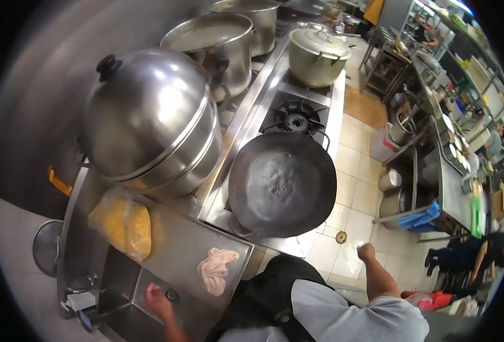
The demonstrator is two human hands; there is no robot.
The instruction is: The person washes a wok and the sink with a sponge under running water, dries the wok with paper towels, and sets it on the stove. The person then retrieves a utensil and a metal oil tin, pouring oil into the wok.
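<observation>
My left hand (pixel 156 300) hangs over the steel sink (pixel 120 279) with its fingers curled; I see nothing in it. A crumpled pinkish cloth (pixel 216 270) lies on the counter to its right, and a plastic bag of yellow food (pixel 127 225) rests beyond it. Held out over the floor at my right side, my right hand (pixel 367 252) is closed. A pale, see-through patch shows beside its fingers; whether it is something held or glare on the tiles is unclear. In front of me a large dark wok (pixel 282 185) sits on the stove, touched by neither hand.
A big domed steamer (pixel 149 114) stands at the left. Behind it are a tall steel pot (pixel 229 62) and a lidded pot (pixel 318 57). A bare burner (pixel 296 119) adjoins the wok. Across the tiled aisle runs a work table (pixel 454 182); people are at the far right.
</observation>
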